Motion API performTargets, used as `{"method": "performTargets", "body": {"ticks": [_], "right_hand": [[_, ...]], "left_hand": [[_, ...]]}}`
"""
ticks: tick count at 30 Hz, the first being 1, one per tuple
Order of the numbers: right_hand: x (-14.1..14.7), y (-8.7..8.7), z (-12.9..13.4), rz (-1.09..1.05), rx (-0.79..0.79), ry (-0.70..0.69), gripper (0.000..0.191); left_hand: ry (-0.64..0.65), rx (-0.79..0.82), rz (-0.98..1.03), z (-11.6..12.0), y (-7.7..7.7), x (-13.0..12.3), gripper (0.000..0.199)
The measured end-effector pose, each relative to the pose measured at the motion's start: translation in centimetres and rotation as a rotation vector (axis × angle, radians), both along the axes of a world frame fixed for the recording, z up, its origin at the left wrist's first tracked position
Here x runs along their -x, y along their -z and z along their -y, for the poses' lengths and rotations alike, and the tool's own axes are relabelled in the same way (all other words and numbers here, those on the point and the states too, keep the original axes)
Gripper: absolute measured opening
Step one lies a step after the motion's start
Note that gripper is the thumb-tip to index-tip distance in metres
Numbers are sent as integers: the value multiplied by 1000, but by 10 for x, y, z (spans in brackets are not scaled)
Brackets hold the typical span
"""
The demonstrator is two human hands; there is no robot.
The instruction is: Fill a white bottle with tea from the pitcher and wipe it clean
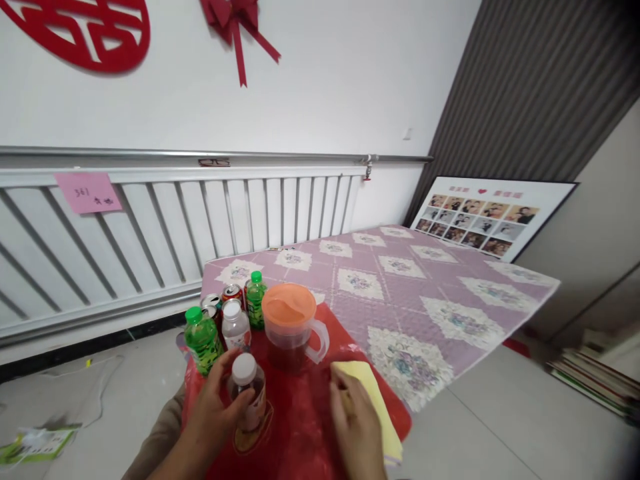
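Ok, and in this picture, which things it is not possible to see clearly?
All in the head view:
- Under the right hand: its palm side, hidden by the hand itself.
- Nearer white-capped bottle: part of its label, covered by the left hand.
- Drink cans: lower parts, behind bottles.
- Photo board: caption, too small.
- Red wall sign: cut off by the top edge.
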State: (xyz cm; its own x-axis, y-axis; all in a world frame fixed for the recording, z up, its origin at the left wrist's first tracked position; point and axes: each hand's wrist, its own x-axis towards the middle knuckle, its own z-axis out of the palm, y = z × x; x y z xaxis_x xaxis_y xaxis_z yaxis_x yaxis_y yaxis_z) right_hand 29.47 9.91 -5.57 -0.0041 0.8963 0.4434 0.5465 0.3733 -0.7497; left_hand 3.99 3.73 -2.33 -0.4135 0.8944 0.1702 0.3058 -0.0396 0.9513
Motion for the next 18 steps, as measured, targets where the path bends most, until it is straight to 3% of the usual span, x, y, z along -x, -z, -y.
{"method": "performTargets", "body": {"ticks": [2, 4, 7, 11, 18], "right_hand": [[-31, 3, -8, 60, 17, 189, 40], [-55, 8, -12, 150, 69, 269, 52], [-71, 16, -11, 254, 222, 229, 59], [-70, 19, -4, 302, 390, 145, 56], [-69, 25, -3, 311, 360, 148, 48]], "left_hand": [[-5, 27, -16, 0, 0, -2, 55], [-22, 24, -35, 0, 0, -4, 50], [-30, 15, -51, 0, 1, -5, 50], [-21, 9, -52, -1, 2, -5, 52], [-61, 11, -66, -1, -1, -8, 52]]}}
